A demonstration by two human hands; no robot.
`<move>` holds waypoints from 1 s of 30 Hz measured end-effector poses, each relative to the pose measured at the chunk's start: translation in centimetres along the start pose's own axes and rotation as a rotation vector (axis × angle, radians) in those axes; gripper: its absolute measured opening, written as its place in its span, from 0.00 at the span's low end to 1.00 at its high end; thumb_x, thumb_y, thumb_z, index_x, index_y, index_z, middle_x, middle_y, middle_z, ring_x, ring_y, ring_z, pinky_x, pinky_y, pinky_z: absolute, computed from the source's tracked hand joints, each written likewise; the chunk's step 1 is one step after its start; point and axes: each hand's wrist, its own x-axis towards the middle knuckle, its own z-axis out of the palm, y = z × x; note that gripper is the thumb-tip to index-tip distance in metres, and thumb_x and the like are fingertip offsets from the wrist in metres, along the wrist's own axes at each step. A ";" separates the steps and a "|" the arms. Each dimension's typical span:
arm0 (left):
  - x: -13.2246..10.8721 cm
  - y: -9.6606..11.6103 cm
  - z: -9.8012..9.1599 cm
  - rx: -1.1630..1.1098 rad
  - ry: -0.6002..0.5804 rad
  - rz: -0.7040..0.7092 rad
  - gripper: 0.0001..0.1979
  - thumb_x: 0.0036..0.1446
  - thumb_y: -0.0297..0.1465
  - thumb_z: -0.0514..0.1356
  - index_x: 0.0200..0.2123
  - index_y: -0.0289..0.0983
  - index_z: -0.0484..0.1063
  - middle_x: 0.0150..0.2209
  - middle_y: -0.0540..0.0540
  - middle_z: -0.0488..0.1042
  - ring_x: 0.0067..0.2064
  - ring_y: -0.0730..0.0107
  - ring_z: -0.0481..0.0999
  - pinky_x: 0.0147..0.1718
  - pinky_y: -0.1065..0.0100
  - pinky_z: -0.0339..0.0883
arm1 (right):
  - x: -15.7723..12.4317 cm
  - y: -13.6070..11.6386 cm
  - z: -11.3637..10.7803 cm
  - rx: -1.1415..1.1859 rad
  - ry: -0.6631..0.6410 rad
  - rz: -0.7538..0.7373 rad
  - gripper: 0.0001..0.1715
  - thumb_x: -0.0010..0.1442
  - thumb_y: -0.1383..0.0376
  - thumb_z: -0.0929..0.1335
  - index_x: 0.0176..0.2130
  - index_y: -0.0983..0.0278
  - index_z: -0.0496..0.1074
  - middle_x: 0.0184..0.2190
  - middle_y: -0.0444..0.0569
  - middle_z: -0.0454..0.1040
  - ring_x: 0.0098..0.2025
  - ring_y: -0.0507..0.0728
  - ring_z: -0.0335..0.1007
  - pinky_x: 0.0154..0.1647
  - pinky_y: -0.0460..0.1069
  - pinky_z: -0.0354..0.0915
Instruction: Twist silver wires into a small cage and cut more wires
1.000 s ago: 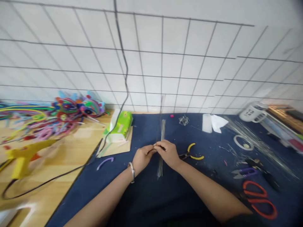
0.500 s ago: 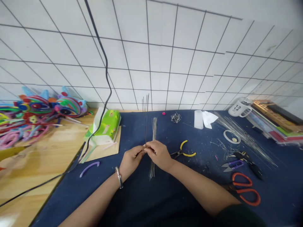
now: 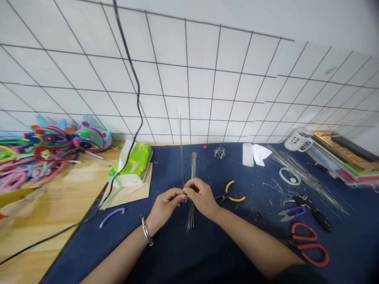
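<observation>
Wall (image 3: 204,85): white, gridded, behind your dark blue tabletop (image 3: 133,221).
Grip: your left hand (image 3: 166,203) and right hand (image 3: 201,198) meet, pinching thin wires (image 3: 181,148).
Thin wires: standing tall, just left of the wire bundle (image 3: 193,165).
Pliers (image 3: 227,195): yellow-handled, right beside your right hand.

Your right hand (image 3: 204,200) hides the bundle (image 3: 191,219) mid-length; your fingers (image 3: 174,192) cover low on the wires (image 3: 181,157), tops blurred; yellow tool (image 3: 14,196) cut off left.

left hand (image 3: 166,203) is pinching | right hand (image 3: 203,197) is pinching, knuckles bent, meeting left hand tip to tip | left forearm (image 3: 119,254), right forearm (image 3: 254,238) are slanting inward
</observation>
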 end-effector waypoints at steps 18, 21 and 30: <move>0.2 -0.1 0.3 -0.111 -0.045 -0.009 0.10 0.52 0.35 0.56 0.27 0.33 0.70 0.25 0.49 0.70 0.26 0.75 0.67 0.25 0.74 0.61 | 0.2 0.5 0.1 0.150 -0.035 0.085 0.07 0.55 0.62 0.63 0.30 0.64 0.64 0.22 0.40 0.64 0.22 0.48 0.62 0.25 0.44 0.62; 0.2 -0.1 0.2 -0.116 -0.050 -0.016 0.10 0.52 0.35 0.56 0.27 0.33 0.70 0.25 0.48 0.71 0.27 0.75 0.67 0.25 0.74 0.61 | 0.2 0.7 0.2 0.161 -0.038 0.099 0.07 0.55 0.61 0.63 0.30 0.63 0.63 0.22 0.40 0.63 0.22 0.48 0.62 0.25 0.44 0.62; 0.1 0.1 0.0 -0.150 -0.025 -0.025 0.10 0.52 0.35 0.55 0.29 0.33 0.68 0.26 0.48 0.71 0.27 0.75 0.68 0.26 0.74 0.61 | 0.1 0.4 0.4 0.222 0.006 0.094 0.08 0.58 0.61 0.61 0.31 0.63 0.62 0.24 0.42 0.66 0.23 0.49 0.65 0.25 0.44 0.62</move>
